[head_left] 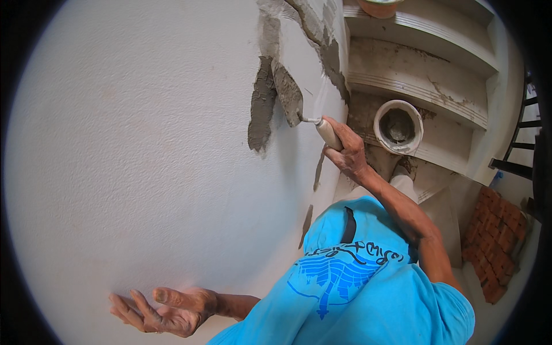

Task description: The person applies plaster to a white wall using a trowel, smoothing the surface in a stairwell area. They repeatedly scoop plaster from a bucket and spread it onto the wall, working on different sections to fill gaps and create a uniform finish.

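Note:
My right hand is closed on the pale handle of a trowel, whose blade lies against a strip of grey mortar on the white textured wall. Above and to the right of the blade, more rough grey mortar runs along the wall's edge, with smaller dark streaks lower down. My left hand is at the lower left, palm up with fingers spread and slightly curled, holding nothing, close to the wall; whether it touches it I cannot tell.
A white bucket with grey mix inside stands on the stairs to my right. An orange container sits on a higher step. A black railing runs along the far right, above stacked red bricks. My foot is below the bucket.

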`<state>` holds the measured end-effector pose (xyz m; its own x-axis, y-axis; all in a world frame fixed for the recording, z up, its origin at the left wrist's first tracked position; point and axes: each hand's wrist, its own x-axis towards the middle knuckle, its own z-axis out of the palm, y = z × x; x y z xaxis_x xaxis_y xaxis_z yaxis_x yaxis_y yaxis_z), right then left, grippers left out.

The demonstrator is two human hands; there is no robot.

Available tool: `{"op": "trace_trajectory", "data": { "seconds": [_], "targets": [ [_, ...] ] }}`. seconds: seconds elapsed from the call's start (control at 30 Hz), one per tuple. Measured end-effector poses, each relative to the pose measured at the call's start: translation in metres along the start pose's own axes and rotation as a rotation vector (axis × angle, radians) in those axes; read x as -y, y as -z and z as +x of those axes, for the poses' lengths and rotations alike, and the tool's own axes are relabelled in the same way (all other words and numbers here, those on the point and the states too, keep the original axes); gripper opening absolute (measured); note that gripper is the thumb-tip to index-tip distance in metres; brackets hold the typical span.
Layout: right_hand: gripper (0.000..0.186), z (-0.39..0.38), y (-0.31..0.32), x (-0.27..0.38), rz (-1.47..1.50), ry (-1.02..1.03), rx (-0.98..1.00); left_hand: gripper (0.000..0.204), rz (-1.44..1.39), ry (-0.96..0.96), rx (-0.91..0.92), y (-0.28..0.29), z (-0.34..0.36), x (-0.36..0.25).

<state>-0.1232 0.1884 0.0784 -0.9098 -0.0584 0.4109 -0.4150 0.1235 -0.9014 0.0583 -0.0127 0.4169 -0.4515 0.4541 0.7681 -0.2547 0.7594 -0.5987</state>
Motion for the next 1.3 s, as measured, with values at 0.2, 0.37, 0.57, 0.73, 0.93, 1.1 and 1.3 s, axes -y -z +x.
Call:
{"op": "trace_trajectory", "data": {
  "seconds": [0.2,0.37,0.57,0.73,0.93,1.1,1.3],
  "targets": [
    [0.078,-0.029,-0.01,0.005,-0.007,0.048,0.101,0.019,-0.025,-0.021,-0.001,-0.001,-0.001,0.003],
    [0.079,-0.055,-0.005,0.004,-0.007,0.087,0.156,0.019,-0.013,-0.001,0.024,0.001,-0.001,0.001],
    [0.077,-0.009,-0.002,0.004,0.009,0.036,0.035,0.019,-0.035,-0.064,0.033,0.0,0.0,0.007],
    [0.08,-0.024,-0.007,0.009,-0.015,0.126,0.136,0.02,-0.06,-0.02,0.029,0.001,-0.004,0.008],
    [0.081,-0.054,0.006,0.015,0.027,0.132,0.238,0.016,-0.049,0.009,-0.039,-0.003,0.001,-0.002],
    [0.08,-0.019,0.009,0.018,-0.012,0.109,0.094,0.016,-0.053,-0.033,-0.036,-0.005,0.002,-0.001],
    [0.076,-0.017,-0.001,0.023,-0.028,0.22,0.128,0.017,-0.04,0.043,-0.052,-0.003,0.003,-0.012]
  ]
}}
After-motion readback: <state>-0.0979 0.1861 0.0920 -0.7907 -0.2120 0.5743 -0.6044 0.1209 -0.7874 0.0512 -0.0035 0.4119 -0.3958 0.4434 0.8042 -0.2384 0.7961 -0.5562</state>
